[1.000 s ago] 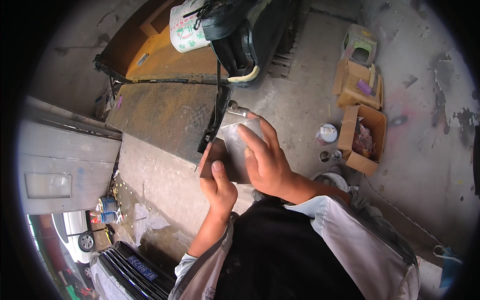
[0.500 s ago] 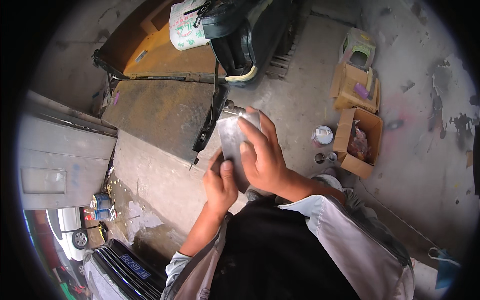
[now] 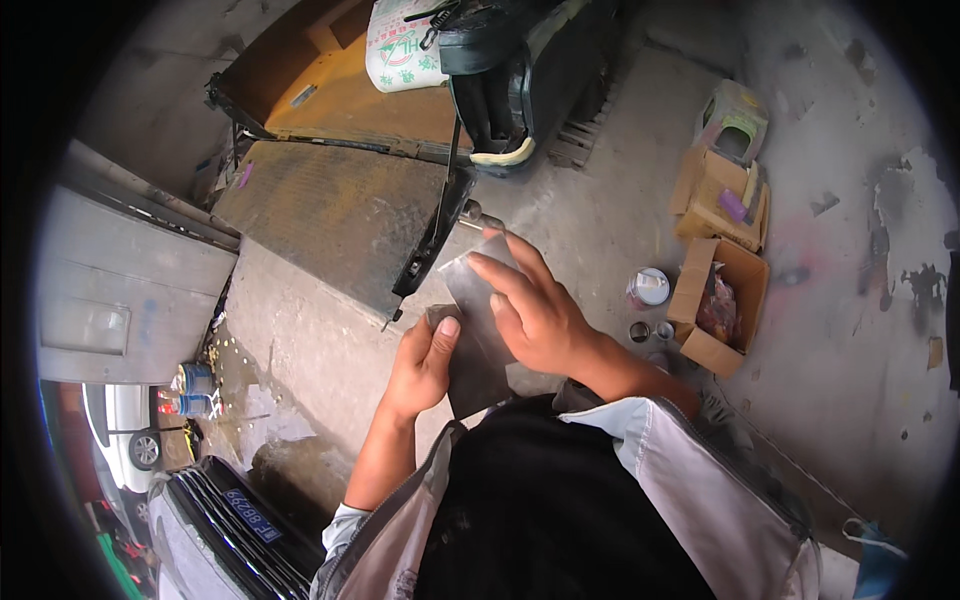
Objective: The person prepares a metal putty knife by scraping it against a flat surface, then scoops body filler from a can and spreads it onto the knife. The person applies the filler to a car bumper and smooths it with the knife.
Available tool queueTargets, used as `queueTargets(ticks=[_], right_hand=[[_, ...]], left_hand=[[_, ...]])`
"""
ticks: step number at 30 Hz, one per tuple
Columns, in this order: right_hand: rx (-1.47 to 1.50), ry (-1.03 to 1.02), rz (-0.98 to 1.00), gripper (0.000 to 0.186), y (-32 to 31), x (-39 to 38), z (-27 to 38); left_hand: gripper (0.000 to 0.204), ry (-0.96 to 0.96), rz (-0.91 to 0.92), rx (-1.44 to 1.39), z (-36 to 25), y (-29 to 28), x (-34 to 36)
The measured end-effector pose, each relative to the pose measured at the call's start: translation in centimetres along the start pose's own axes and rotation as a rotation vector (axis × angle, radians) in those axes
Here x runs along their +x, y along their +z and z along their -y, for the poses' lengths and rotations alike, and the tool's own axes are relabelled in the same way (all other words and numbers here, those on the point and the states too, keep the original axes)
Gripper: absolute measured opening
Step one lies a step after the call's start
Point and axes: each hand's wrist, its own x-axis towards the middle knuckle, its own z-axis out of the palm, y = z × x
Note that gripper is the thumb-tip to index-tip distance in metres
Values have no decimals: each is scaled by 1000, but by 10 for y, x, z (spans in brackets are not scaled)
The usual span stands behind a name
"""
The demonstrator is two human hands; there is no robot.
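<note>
In front of my chest, a thin grey rectangular sheet point(image 3: 478, 355), possibly sandpaper, tilts in the air. My left hand point(image 3: 422, 365) is closed at its left edge, thumb on the near side. A small dark grey piece, or a bent part of the sheet, shows at these fingertips; I cannot tell which. Across the sheet's upper right part lies my right hand point(image 3: 540, 315), fingers stretched and apart. Its index finger and thumb are over the grey face, while the far side of the sheet is hidden.
A large dark panel point(image 3: 330, 220) lies ahead left, next to an orange-brown tray-like panel point(image 3: 370, 115). A dark bumper-like part point(image 3: 490, 90) stands beyond. To the right are an open cardboard box point(image 3: 690, 295) and a white-lidded can point(image 3: 652, 287). A car front point(image 3: 225, 520) is lower left.
The sheet has tilted and come closer to my body. My left hand has shifted slightly left and nearer; my right hand has moved slightly right across the sheet. The view has shifted a little.
</note>
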Motion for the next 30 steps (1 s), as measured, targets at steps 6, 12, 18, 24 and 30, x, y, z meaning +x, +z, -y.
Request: queueTargets(ticks=[6, 12, 18, 24, 30], right_hand=[[42, 9, 81, 61, 9, 5, 10], [-79, -29, 67, 58, 5, -5, 11], [-75, -52, 175, 55, 10, 3, 5], [-44, 0, 47, 60, 9, -5, -1], [-70, -4, 54, 59, 8, 1, 13]], left_hand=[[36, -166, 133, -167, 2, -6, -1], [35, -135, 130, 48, -4, -6, 5], [37, -217, 289, 318, -8, -20, 13], [35, -143, 129, -22, -4, -7, 7], [35, -94, 163, 145, -5, -6, 9]])
